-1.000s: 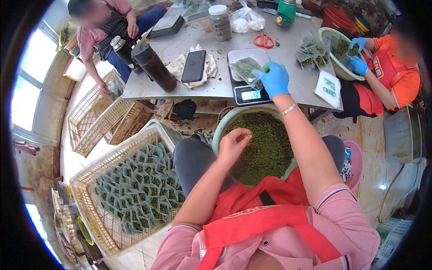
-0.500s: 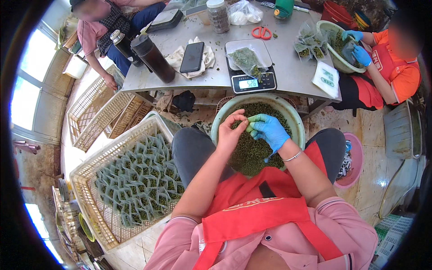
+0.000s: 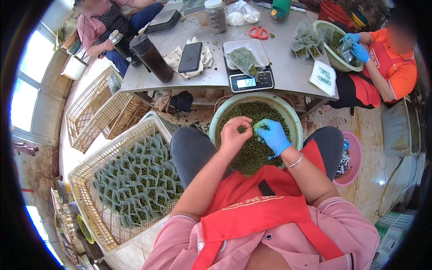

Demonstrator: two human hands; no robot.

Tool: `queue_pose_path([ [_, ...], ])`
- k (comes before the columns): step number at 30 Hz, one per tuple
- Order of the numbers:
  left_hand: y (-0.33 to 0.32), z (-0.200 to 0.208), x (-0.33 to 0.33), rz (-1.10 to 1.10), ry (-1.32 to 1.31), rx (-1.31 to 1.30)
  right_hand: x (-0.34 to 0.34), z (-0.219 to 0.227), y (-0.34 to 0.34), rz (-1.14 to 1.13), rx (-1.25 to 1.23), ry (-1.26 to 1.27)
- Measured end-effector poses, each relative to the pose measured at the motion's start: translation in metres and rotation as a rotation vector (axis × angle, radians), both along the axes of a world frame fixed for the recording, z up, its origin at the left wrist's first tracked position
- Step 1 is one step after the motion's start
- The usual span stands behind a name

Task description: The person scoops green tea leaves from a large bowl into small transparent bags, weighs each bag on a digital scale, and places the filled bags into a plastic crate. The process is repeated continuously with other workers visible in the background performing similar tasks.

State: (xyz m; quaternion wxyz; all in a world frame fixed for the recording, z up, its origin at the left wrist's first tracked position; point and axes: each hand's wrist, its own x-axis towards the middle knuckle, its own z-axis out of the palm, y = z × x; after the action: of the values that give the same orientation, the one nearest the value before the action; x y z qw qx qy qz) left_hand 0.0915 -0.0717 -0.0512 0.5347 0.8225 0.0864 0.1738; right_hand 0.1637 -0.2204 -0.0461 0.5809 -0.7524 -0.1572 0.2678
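A pale green basin [image 3: 295, 128] of small green berries [image 3: 252, 157] sits between my knees. Over it, my bare left hand [image 3: 236, 135] is closed, thumb and fingertips pinched together; whatever they pinch is too small to make out. Just beside it my right hand [image 3: 273, 136], in a blue glove with greenish fingertips, is also closed in a pinch, its contents hidden. Beyond the basin, a digital scale [image 3: 252, 82] on the table bears a clear plastic bag [image 3: 244, 60] of the green berries, its mouth toward me.
At my left stands a cream plastic crate [image 3: 81, 184] of filled bags [image 3: 139, 180]. The metal table [image 3: 202, 83] holds a phone [image 3: 190, 57], a dark flask [image 3: 153, 58] and red scissors [image 3: 258, 33]. A co-worker's gloved hands [image 3: 355, 47] work at another basin [image 3: 321, 29]. A pink basin [image 3: 355, 157] stands right.
My hands have dropped slightly toward the berries, and my left fingers have curled. The scale's reading has changed. At far left, a person's hand has moved from the crate up to a flask.
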Motion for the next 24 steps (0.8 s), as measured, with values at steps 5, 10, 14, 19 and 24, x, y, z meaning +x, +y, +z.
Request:
queue_pose_path([
  [5,0.002,0.005,0.000,-0.022,-0.165,0.034,0.026,-0.014,0.003,-0.251,0.059,-0.409],
  [10,0.009,-0.002,0.001,0.014,-0.024,-0.131,0.077,0.029,0.033,-0.240,0.014,-0.843],
  [14,0.004,0.002,-0.002,-0.112,0.072,0.086,0.108,0.043,0.064,-0.312,-0.223,-1.346],
  [19,0.005,0.001,-0.005,-0.105,0.211,0.050,0.138,0.041,0.079,-0.414,-0.243,-1.260],
  [24,0.001,0.002,-0.002,-0.134,0.174,0.055,0.171,0.020,0.090,-0.304,0.026,-0.565],
])
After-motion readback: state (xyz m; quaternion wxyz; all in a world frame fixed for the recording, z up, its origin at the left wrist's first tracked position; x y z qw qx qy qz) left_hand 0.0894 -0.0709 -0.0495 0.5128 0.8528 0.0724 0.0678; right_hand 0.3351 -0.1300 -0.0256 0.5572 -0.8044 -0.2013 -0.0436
